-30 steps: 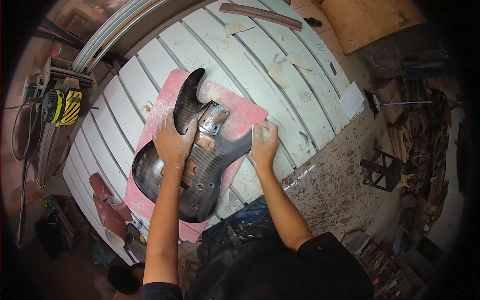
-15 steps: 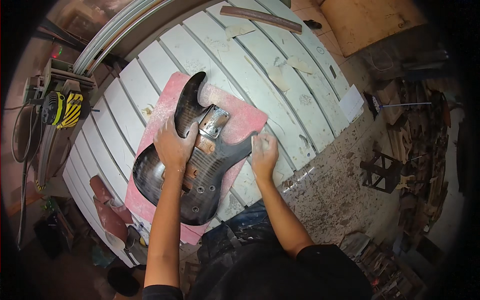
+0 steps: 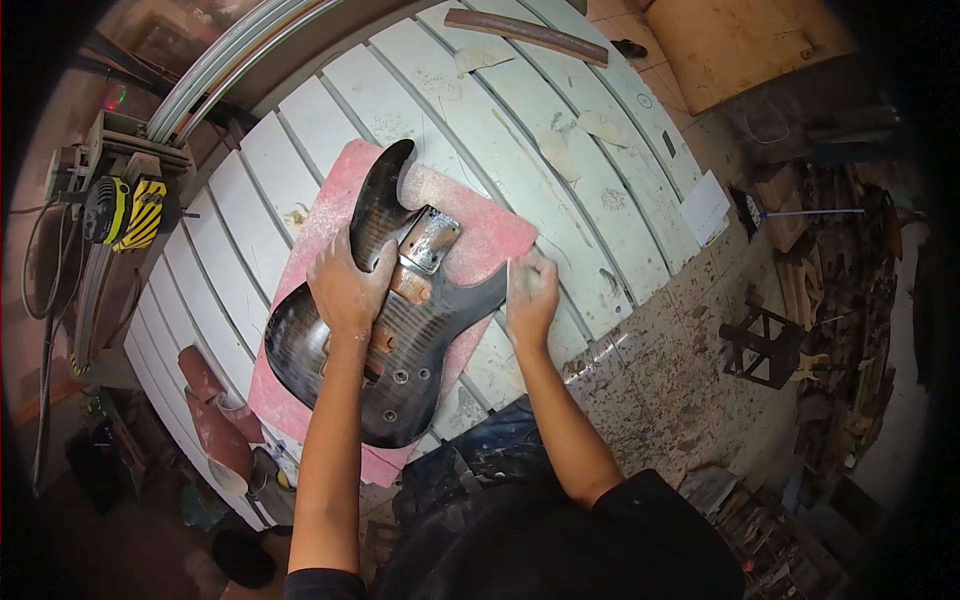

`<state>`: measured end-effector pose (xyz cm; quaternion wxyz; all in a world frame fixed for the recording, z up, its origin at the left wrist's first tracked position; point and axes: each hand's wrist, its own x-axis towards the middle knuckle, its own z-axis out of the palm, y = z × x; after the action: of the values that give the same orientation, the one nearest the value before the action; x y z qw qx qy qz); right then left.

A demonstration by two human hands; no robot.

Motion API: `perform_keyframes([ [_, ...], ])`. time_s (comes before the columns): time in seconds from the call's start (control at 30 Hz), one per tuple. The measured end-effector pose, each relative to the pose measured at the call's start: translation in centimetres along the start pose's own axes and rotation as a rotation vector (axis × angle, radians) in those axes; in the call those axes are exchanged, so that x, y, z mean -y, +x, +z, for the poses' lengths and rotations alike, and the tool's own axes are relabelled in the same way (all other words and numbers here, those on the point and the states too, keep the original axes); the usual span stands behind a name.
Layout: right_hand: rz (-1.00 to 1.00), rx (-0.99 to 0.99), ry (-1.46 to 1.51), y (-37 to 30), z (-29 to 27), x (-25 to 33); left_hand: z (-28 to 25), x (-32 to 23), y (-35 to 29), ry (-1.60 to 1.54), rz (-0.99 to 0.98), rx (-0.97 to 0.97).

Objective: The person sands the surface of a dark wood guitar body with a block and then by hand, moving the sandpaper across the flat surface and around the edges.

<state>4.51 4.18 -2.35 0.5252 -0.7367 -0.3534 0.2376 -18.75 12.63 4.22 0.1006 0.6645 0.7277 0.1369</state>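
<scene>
A dark, striped electric guitar body [image 3: 430, 335] lies on a dusty pink pad [image 3: 505, 232]. Its cut-out neck pocket and pickup cavities face up, and pale dust marks its surface. My left hand [image 3: 345, 290] grips the body at its left waist, thumb over the top face and fingers toward the edge. At the tip of the right horn, my right hand [image 3: 533, 298] is closed with its fingertips pinched against the edge. Whatever sits between those fingers is hidden. White dust coats both hands.
The white slatted table [image 3: 320, 115] carries a curved brown strip [image 3: 525, 37], pale scraps [image 3: 558, 157] and rolled reddish sanding sheets [image 3: 215, 435] at its left edge. A yellow-and-black power tool [image 3: 125, 213] hangs at left. A dark metal frame [image 3: 762, 345] stands on the littered floor at right.
My right hand has shifted slightly up and away along the horn's tip, its fingers curled more tightly. My left hand and the guitar body have hardly moved.
</scene>
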Motion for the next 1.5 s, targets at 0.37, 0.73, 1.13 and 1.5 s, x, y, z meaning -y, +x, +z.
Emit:
perform_keyframes([
  [0.37,0.265,0.148,0.153,4.7,-3.1,1.7,0.0,0.1,0.1,-0.012,-0.021,-0.009],
  [0.73,0.286,0.252,-0.046,3.0,-3.2,0.7,-0.3,0.0,0.0,-0.030,-0.057,0.043],
  [1.13,0.108,0.176,-0.111,1.1,-0.8,0.3,0.0,0.4,0.0,-0.011,-0.066,0.058],
  [1.5,0.020,0.096,-0.105,2.1,-0.8,-0.2,-0.5,-0.1,0.2,-0.009,-0.090,0.115],
])
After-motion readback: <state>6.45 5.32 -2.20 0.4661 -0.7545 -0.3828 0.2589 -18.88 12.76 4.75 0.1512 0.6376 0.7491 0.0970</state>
